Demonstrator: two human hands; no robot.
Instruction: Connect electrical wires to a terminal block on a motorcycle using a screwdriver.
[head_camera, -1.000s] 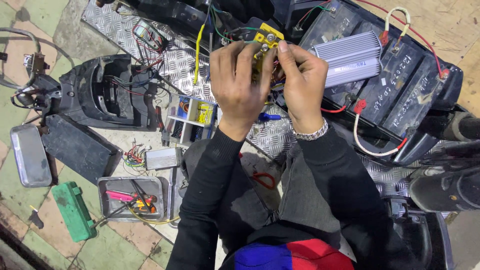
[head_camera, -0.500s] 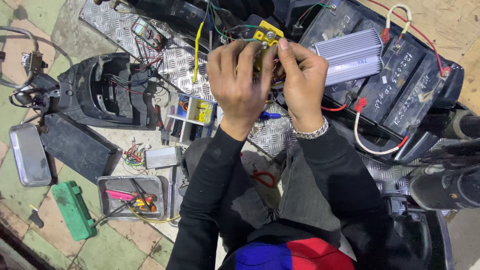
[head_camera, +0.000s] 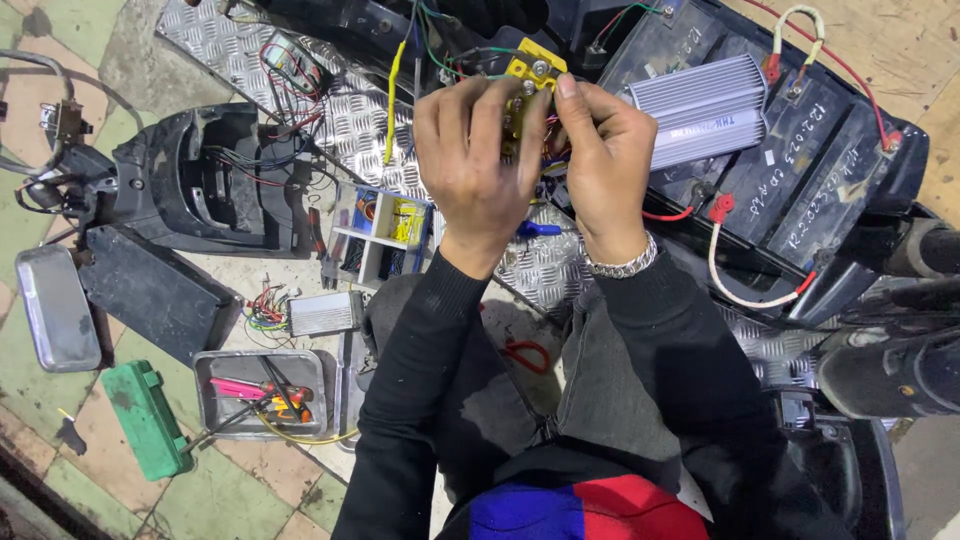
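My left hand (head_camera: 472, 165) and my right hand (head_camera: 598, 158) are raised together over a black vehicle body, both gripping a small yellow connector block (head_camera: 532, 78) with metal screws. Coloured wires (head_camera: 440, 45) run from the block up into the vehicle. My fingers hide the block's lower part. A metal watch band sits on my right wrist. Just right of my right hand lies a ribbed silver controller box (head_camera: 700, 108) on top of black batteries (head_camera: 790, 170) linked by red and white cables.
A black plastic body panel (head_camera: 200, 180) lies at left on diamond plate (head_camera: 350, 120). Below it are a compartment box of small parts (head_camera: 380, 235), a small silver module with wires (head_camera: 318, 312), a metal tray of pliers (head_camera: 262, 392), a green case (head_camera: 145, 420) and a mirror (head_camera: 55, 310).
Both hands stay on the yellow block with only slight finger shifts. Nothing else has moved.
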